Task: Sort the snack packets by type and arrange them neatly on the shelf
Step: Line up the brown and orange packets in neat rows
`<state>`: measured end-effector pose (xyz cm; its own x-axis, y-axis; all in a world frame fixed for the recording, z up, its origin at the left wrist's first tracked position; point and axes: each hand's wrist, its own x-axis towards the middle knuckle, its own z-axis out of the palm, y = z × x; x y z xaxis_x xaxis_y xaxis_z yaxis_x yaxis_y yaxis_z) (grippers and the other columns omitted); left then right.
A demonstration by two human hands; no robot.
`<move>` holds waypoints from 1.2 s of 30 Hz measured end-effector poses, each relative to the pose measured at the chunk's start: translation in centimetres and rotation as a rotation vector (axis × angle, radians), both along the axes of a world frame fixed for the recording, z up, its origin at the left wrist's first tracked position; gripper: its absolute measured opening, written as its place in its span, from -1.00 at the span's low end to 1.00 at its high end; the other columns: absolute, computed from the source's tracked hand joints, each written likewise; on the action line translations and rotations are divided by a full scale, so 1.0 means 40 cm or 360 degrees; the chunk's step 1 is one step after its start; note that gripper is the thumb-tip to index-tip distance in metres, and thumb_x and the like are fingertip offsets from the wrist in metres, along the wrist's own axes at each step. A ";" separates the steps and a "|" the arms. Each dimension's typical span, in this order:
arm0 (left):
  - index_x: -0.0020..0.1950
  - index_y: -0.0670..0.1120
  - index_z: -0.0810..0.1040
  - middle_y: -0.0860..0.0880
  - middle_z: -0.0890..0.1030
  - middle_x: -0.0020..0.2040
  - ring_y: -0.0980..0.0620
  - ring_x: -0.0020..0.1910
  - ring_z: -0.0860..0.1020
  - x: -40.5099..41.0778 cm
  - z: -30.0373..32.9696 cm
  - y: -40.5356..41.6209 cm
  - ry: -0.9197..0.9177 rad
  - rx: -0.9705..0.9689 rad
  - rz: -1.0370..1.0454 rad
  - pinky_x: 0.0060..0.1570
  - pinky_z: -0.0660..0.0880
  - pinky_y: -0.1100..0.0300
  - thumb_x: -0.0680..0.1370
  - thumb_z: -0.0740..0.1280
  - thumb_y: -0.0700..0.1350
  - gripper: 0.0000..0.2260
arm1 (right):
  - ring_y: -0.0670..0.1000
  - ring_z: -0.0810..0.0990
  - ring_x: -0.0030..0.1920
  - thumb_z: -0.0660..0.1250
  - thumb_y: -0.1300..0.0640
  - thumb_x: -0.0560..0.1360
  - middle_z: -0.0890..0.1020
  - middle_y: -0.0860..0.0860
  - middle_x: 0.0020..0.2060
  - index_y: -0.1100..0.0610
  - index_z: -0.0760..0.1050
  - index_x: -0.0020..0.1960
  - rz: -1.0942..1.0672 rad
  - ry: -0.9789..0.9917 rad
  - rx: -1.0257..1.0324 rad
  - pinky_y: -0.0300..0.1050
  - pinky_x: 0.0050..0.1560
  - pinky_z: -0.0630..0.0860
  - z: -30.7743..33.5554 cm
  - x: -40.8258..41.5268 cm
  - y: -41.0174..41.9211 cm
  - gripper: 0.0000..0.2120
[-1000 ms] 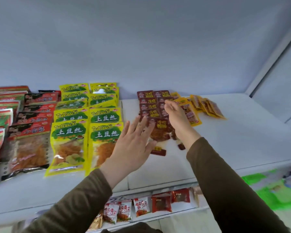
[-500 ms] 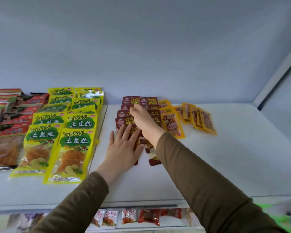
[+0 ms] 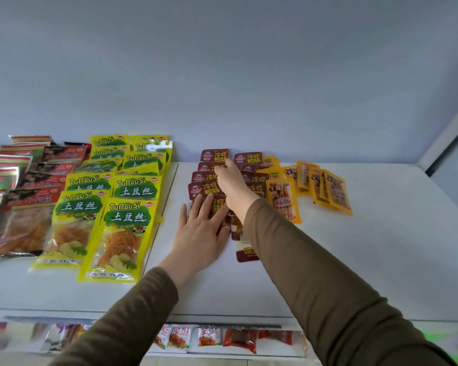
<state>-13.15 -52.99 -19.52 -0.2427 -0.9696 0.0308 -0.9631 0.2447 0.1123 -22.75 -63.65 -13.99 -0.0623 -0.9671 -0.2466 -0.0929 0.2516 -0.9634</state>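
Left hand lies flat, fingers straight and spread, pressing the near end of the dark red packets on the white shelf. Right hand reaches further back over the same two red columns, fingertips on a packet; its grip can't be made out. Yellow-orange packets just right of right hand. Yellow TuDouSi packets left of left hand.

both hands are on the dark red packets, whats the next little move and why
Probably slide the right column of dark red packets left against the left column. The left hand lies flat on the left column, the right hand reaches between the two, and the lowest packet sticks out.
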 end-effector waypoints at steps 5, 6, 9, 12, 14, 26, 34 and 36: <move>0.64 0.23 0.06 -0.04 -0.08 0.70 -0.16 0.65 -0.23 0.009 0.003 0.005 0.0013 0.0009 -0.0021 0.59 -0.24 -0.20 0.70 -0.14 0.22 -0.52 | 0.12 0.43 0.42 0.11 0.23 0.69 0.33 0.10 0.53 0.03 0.03 0.66 -0.0114 -0.0109 0.0033 -0.05 0.27 0.46 -0.004 0.027 -0.024 -0.43; 0.63 0.23 0.09 -0.04 -0.07 0.70 -0.16 0.65 -0.23 0.014 0.006 0.006 0.0020 0.0007 -0.0024 0.60 -0.22 -0.21 0.71 -0.13 0.21 -0.53 | 0.11 0.44 0.39 0.11 0.24 0.69 0.34 0.10 0.52 0.02 0.04 0.66 -0.0129 -0.0155 0.0051 -0.05 0.24 0.47 -0.008 0.033 -0.023 -0.42; 0.61 0.22 0.13 -0.05 -0.05 0.70 -0.16 0.66 -0.20 0.043 0.011 0.008 0.0002 -0.0010 -0.0012 0.59 -0.21 -0.22 0.71 -0.11 0.17 -0.55 | 0.07 0.46 0.30 0.12 0.24 0.67 0.39 0.08 0.48 0.00 0.08 0.64 -0.0121 -0.0271 0.0098 -0.06 0.13 0.43 -0.021 0.059 -0.014 -0.43; 0.62 0.21 0.13 -0.07 -0.03 0.69 -0.18 0.66 -0.19 0.082 0.014 0.007 -0.0034 -0.0038 0.0009 0.58 -0.27 -0.20 0.71 -0.07 0.13 -0.55 | -0.05 0.55 0.10 0.12 0.25 0.66 0.48 0.00 0.31 0.01 0.18 0.61 -0.0144 -0.0267 0.0060 -0.17 -0.03 0.48 -0.030 0.087 -0.006 -0.47; 0.63 0.20 0.12 -0.08 -0.02 0.69 -0.19 0.66 -0.18 0.102 0.014 0.005 -0.0062 -0.0067 0.0030 0.56 -0.31 -0.13 0.71 -0.05 0.11 -0.54 | 0.00 0.59 0.09 0.13 0.26 0.65 0.55 0.03 0.28 0.04 0.26 0.56 -0.0093 -0.0282 0.0064 -0.04 0.03 0.60 -0.037 0.103 -0.010 -0.51; 0.69 0.10 -0.06 -0.10 -0.12 0.69 -0.10 0.66 -0.18 0.146 0.035 0.049 0.0423 -0.0129 0.0088 0.61 -0.15 0.04 0.70 0.10 0.17 -0.39 | -0.02 0.61 0.21 0.11 0.29 0.68 0.58 0.09 0.30 0.18 0.31 0.54 0.0027 -0.0249 -0.0012 -0.07 0.15 0.59 -0.048 0.113 -0.073 -0.57; 0.53 -0.18 0.34 -0.17 0.32 0.57 -0.17 0.59 0.22 0.219 0.087 0.075 0.0594 -0.0551 0.0142 0.57 0.19 -0.11 0.64 0.29 -0.21 -0.55 | 0.08 0.39 0.47 0.07 0.23 0.72 0.40 0.11 0.49 0.16 0.28 0.56 -0.0057 -0.0107 -0.0062 0.11 0.50 0.33 -0.069 0.086 -0.074 -0.59; 0.61 -0.03 0.26 -0.11 0.23 0.63 -0.12 0.63 0.14 0.215 0.073 0.071 0.0267 -0.0391 0.0032 0.62 0.02 -0.12 0.68 0.22 -0.01 -0.51 | 0.08 0.40 0.45 0.07 0.22 0.72 0.42 0.10 0.48 0.14 0.29 0.55 -0.0117 -0.0078 -0.0094 0.09 0.48 0.35 -0.069 0.097 -0.062 -0.59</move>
